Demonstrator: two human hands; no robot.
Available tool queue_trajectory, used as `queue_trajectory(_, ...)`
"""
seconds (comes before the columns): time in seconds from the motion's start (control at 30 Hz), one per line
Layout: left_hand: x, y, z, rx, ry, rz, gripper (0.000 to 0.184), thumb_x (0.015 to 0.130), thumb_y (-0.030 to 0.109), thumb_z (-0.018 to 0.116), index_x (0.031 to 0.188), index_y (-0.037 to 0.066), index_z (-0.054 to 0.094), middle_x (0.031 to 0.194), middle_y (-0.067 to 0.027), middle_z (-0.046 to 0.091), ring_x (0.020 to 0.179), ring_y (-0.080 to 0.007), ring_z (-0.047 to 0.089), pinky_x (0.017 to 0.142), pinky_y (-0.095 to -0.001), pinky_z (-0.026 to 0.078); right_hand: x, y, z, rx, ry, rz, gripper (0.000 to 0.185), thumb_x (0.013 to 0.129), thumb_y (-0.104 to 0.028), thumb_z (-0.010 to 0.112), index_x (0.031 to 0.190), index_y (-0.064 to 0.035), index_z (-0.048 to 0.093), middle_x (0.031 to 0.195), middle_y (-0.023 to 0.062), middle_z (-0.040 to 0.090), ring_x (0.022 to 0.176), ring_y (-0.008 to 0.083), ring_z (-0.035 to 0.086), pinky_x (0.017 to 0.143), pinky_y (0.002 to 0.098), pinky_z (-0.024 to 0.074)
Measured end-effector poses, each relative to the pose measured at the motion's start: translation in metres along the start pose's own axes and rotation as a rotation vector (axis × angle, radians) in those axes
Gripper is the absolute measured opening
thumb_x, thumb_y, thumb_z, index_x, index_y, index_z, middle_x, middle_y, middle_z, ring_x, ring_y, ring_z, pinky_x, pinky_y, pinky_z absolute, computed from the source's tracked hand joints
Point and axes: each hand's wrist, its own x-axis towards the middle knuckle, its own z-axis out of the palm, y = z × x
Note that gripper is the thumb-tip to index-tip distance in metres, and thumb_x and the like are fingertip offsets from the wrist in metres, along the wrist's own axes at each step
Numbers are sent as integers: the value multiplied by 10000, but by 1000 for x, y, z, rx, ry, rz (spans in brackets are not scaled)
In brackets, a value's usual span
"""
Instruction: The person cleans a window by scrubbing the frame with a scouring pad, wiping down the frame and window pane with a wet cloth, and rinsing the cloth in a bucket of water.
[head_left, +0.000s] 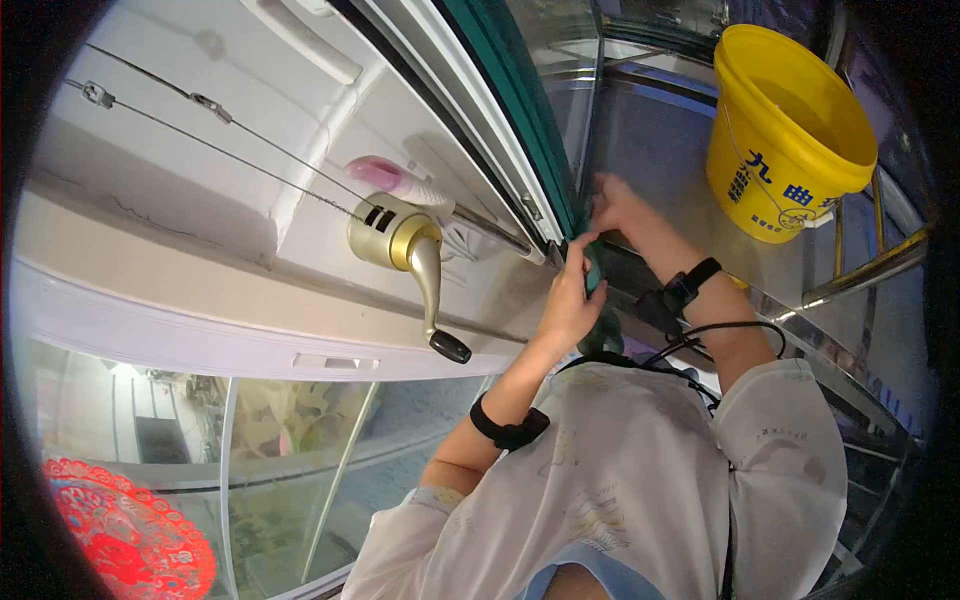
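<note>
My left hand (574, 302) is closed on a piece of crumpled dark green material (605, 333), which hangs below the fingers; it may be cloth or film. Those fingers are at the lower end of a green-edged window frame (520, 110). Just beyond, my right hand (617, 207) is at the frame's glass side with its fingers curled inward. The frame's edge and the left hand partly hide those fingertips, so what they grip is unclear. Both wrists wear black bands with small devices.
A yellow bucket (770, 150) stands at upper right beside metal rails (870, 268). On the left are a hand-crank reel (395, 235) with steel cables, a pink-and-white handled tool (390, 180), and sliding glass panes (295, 450). A red paper-cut decoration (130, 535) is at lower left.
</note>
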Motion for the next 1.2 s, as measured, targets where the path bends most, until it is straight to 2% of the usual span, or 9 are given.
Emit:
queue_trajectory(0.1, 15, -1, 6, 16, 47, -45, 659, 779, -36, 644, 1345, 116, 343, 744, -88, 473, 648, -230, 514, 599, -311, 417, 20, -21, 1, -17, 53, -33, 528, 972, -434, 295, 1180, -10, 530, 1204, 203, 553, 1120, 349, 509, 999, 564, 324)
queue_trajectory(0.17, 25, -4, 14, -36, 25, -170, 701, 782, -35, 631, 1375, 141, 300, 881, -192, 510, 847, -406, 585, 732, -420, 456, 41, -41, -5, -14, 76, -19, 508, 967, -440, 311, 1166, -29, 532, 1151, 185, 580, 1113, 339, 512, 995, 561, 327)
queue_trajectory(0.33, 51, -8, 38, 3, 76, -157, 713, 795, -33, 634, 1395, 129, 285, 989, -236, 528, 965, -413, 572, 813, -415, 456, 57, -76, 1, 35, 231, -114, 378, 937, -430, 417, 1003, -74, 524, 760, 29, 519, 718, 228, 519, 756, 488, 445)
queue_trajectory(0.4, 58, -14, 47, -58, 85, -44, 706, 802, -15, 664, 1388, 108, 289, 1013, -136, 506, 830, -210, 554, 687, -316, 467, 50, -87, 7, -28, 255, -141, 360, 935, -418, 430, 1008, -77, 515, 749, 15, 506, 658, 214, 483, 698, 460, 443)
queue_trajectory(0.57, 55, 2, 35, -35, -19, -2, 703, 811, 21, 662, 1412, 33, 299, 1347, -233, 453, 1168, -309, 514, 922, -388, 455, 45, -115, 23, 96, 251, -108, 348, 927, -401, 454, 986, -64, 518, 772, 22, 505, 651, 205, 487, 681, 431, 450)
queue_trajectory(0.67, 51, 37, -4, 276, 173, 390, 485, 808, 13, 654, 1264, -20, 492, 1162, -200, 560, 995, -354, 576, 854, -398, 476, 3, -120, 58, 297, 304, -96, 378, 906, -413, 483, 957, -46, 559, 874, 47, 548, 739, 213, 533, 727, 443, 459)
queue_trajectory(0.77, 41, 41, -27, 375, 344, 519, 343, 776, -25, 643, 1116, -16, 595, 1034, -164, 615, 909, -329, 604, 800, -391, 494, 62, -154, 50, 280, 496, -202, 389, 897, -382, 499, 997, -26, 619, 1107, 41, 589, 945, 225, 576, 825, 425, 459)
queue_trajectory(0.87, 34, 35, -38, 404, 372, 497, 306, 756, -75, 611, 1058, -23, 609, 998, -169, 632, 884, -318, 609, 816, -400, 486, 96, -189, 48, 437, 496, -243, 342, 904, -337, 486, 1034, -59, 636, 1112, 45, 589, 1012, 210, 546, 889, 389, 429)
queue_trajectory(1.2, 22, 16, -33, 504, 324, 475, 348, 699, -73, 633, 1035, 4, 587, 978, -125, 628, 836, -294, 619, 706, -372, 505, 189, -286, 9, 348, 161, -443, 386, 964, -395, 398, 741, -114, 541, 631, -24, 398, 550, 133, 360, 533, 285, 299)
